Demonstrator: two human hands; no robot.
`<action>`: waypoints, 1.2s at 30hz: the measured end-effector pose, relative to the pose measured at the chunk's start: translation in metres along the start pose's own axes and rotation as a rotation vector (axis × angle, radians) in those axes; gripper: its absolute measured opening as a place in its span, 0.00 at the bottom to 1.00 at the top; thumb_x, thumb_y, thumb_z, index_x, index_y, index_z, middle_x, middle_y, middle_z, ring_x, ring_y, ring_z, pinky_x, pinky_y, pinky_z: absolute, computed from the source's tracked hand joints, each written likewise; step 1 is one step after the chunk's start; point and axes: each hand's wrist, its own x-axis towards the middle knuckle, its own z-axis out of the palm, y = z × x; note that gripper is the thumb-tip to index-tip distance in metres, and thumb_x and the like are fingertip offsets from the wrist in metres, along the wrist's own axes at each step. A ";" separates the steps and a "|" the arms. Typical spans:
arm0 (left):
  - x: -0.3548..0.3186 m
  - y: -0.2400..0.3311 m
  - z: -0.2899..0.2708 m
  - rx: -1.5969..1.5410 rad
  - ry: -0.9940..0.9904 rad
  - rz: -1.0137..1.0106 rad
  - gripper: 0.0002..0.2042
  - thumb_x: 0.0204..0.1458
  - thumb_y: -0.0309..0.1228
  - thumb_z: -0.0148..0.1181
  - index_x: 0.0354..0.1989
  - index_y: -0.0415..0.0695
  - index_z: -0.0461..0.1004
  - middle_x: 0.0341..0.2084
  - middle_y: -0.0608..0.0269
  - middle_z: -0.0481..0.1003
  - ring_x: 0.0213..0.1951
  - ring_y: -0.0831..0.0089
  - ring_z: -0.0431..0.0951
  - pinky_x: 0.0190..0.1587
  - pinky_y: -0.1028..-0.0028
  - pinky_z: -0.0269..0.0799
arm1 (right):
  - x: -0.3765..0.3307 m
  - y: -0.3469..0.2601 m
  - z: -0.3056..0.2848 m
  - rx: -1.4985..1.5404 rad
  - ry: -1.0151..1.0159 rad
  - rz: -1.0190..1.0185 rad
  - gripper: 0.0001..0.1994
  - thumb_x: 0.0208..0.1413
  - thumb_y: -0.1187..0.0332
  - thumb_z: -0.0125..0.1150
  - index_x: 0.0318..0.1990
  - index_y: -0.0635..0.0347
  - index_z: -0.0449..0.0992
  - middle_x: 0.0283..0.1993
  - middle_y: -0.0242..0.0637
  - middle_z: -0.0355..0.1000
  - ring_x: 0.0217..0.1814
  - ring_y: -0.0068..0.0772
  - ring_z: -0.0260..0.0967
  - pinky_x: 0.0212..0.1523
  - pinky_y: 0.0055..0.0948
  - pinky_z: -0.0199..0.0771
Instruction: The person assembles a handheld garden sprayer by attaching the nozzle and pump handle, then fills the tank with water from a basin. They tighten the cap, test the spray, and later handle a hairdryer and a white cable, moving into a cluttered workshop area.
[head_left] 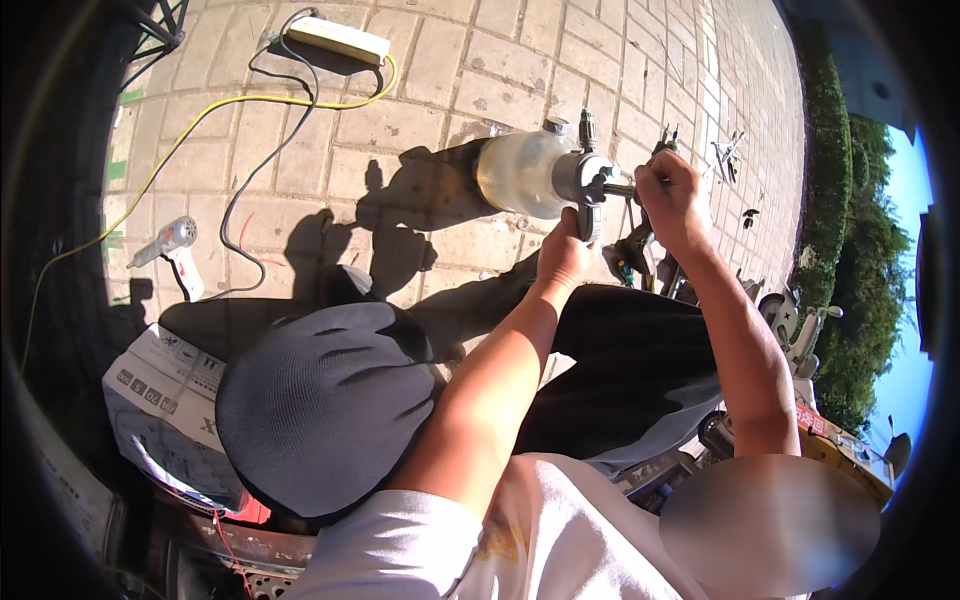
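A translucent plastic pump bottle (522,172) with a grey top (580,172) is tilted over on its side in front of me, mouth end to the right. My left hand (567,252) is closed round the grey grip at the bottle's top. From that top a dark pump rod (621,190) sticks out to the right. My right hand (676,197) makes a fist at the rod's outer end, on the pump handle, most of which the fingers hide. A small green-and-dark fitting (587,128) stands out from the far side of the top.
Hand tools (728,158) lie on the brick paving to the right. A white power strip (338,38) with a yellow cable (215,103) is at the far left. Nearer lies a white, gun-shaped tool (178,248). Beside my left knee rests a cardboard box (165,385).
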 end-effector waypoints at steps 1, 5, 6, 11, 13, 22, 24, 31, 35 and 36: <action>0.001 -0.003 -0.001 0.002 0.018 -0.001 0.16 0.50 0.35 0.62 0.38 0.41 0.62 0.25 0.38 0.75 0.31 0.40 0.76 0.32 0.50 0.72 | 0.001 -0.002 -0.014 0.066 0.005 -0.010 0.10 0.51 0.72 0.57 0.22 0.68 0.68 0.22 0.39 0.65 0.24 0.27 0.61 0.27 0.29 0.62; 0.002 0.000 -0.001 0.014 0.030 0.000 0.16 0.53 0.41 0.59 0.36 0.41 0.63 0.25 0.41 0.75 0.30 0.42 0.76 0.31 0.50 0.72 | 0.000 -0.004 -0.019 0.023 0.042 -0.026 0.10 0.50 0.73 0.56 0.21 0.68 0.66 0.22 0.41 0.64 0.23 0.31 0.62 0.27 0.30 0.63; 0.001 0.000 0.000 0.005 0.029 0.041 0.16 0.53 0.40 0.59 0.36 0.41 0.63 0.25 0.41 0.75 0.29 0.41 0.75 0.30 0.49 0.71 | 0.002 -0.002 -0.007 -0.021 0.062 -0.009 0.10 0.49 0.73 0.56 0.21 0.68 0.66 0.22 0.42 0.64 0.23 0.32 0.63 0.27 0.31 0.63; -0.001 0.005 0.001 -0.013 -0.029 0.008 0.17 0.51 0.38 0.61 0.38 0.41 0.62 0.25 0.40 0.75 0.31 0.41 0.76 0.32 0.50 0.72 | 0.006 0.017 0.045 -0.113 0.142 -0.124 0.09 0.48 0.70 0.57 0.22 0.67 0.68 0.23 0.47 0.66 0.23 0.47 0.66 0.27 0.38 0.67; 0.000 0.002 0.004 -0.011 -0.037 0.010 0.18 0.50 0.37 0.62 0.39 0.40 0.63 0.25 0.38 0.75 0.32 0.40 0.76 0.32 0.51 0.73 | 0.005 0.020 0.038 -0.106 0.100 -0.082 0.10 0.47 0.70 0.58 0.22 0.68 0.68 0.23 0.48 0.66 0.24 0.47 0.67 0.28 0.38 0.67; 0.001 0.001 -0.001 0.014 -0.002 -0.023 0.17 0.50 0.36 0.62 0.40 0.41 0.62 0.26 0.38 0.75 0.33 0.40 0.76 0.33 0.49 0.72 | 0.004 0.002 0.005 0.002 0.107 -0.059 0.10 0.50 0.73 0.56 0.21 0.67 0.66 0.19 0.41 0.62 0.20 0.32 0.60 0.25 0.31 0.62; -0.003 0.004 0.002 0.000 -0.037 -0.036 0.17 0.49 0.36 0.62 0.40 0.41 0.62 0.26 0.38 0.75 0.33 0.39 0.76 0.33 0.49 0.72 | 0.002 0.004 0.025 -0.067 0.100 -0.021 0.10 0.48 0.71 0.57 0.22 0.67 0.67 0.22 0.46 0.65 0.22 0.46 0.64 0.26 0.35 0.65; 0.001 -0.009 0.005 0.013 -0.018 -0.001 0.18 0.49 0.37 0.62 0.40 0.40 0.62 0.25 0.38 0.75 0.32 0.41 0.76 0.32 0.51 0.73 | 0.004 0.006 0.001 -0.024 0.040 -0.080 0.10 0.49 0.70 0.59 0.23 0.67 0.69 0.23 0.45 0.66 0.24 0.41 0.65 0.28 0.36 0.66; 0.005 -0.005 -0.002 0.015 0.011 0.015 0.17 0.49 0.35 0.62 0.39 0.40 0.62 0.25 0.37 0.75 0.33 0.40 0.76 0.32 0.50 0.73 | 0.002 -0.019 -0.024 -0.009 0.053 0.000 0.10 0.49 0.71 0.58 0.21 0.67 0.67 0.21 0.42 0.64 0.22 0.35 0.63 0.27 0.33 0.64; 0.003 -0.003 0.002 0.013 0.004 0.012 0.17 0.48 0.35 0.62 0.39 0.40 0.62 0.25 0.38 0.75 0.33 0.40 0.76 0.32 0.50 0.73 | 0.003 -0.011 -0.016 -0.037 0.092 -0.014 0.10 0.49 0.71 0.58 0.21 0.67 0.67 0.21 0.43 0.64 0.22 0.38 0.63 0.27 0.33 0.65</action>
